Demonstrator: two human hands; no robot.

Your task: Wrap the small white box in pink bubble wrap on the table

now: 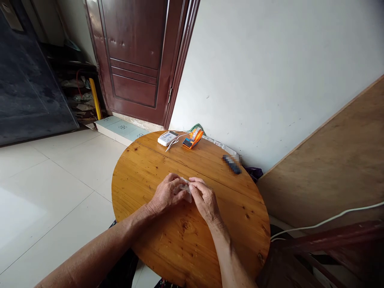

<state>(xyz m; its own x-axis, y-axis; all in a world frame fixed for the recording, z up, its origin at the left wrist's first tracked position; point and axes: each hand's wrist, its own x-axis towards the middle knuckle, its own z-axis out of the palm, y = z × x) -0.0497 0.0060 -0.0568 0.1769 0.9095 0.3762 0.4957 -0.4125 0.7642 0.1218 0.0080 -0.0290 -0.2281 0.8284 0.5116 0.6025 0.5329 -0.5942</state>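
Note:
Both my hands meet over the middle of the round wooden table (144, 168). Between them is a small, crumpled, whitish, half see-through piece that looks like thin plastic or tissue (187, 195). My left hand (169, 192) is closed on it, thumb toward me and fingers curled over the far side. My right hand (204, 198) pinches its right edge between thumb and fingers. What lies inside the folds, if anything, is hidden.
At the table's far edge lie a white device with a cable (168, 138) and an orange tape dispenser (193, 139). A dark, partly blurred long object (231, 164) lies to the right. Beyond are a white wall (255, 80) and a brown door (135, 52).

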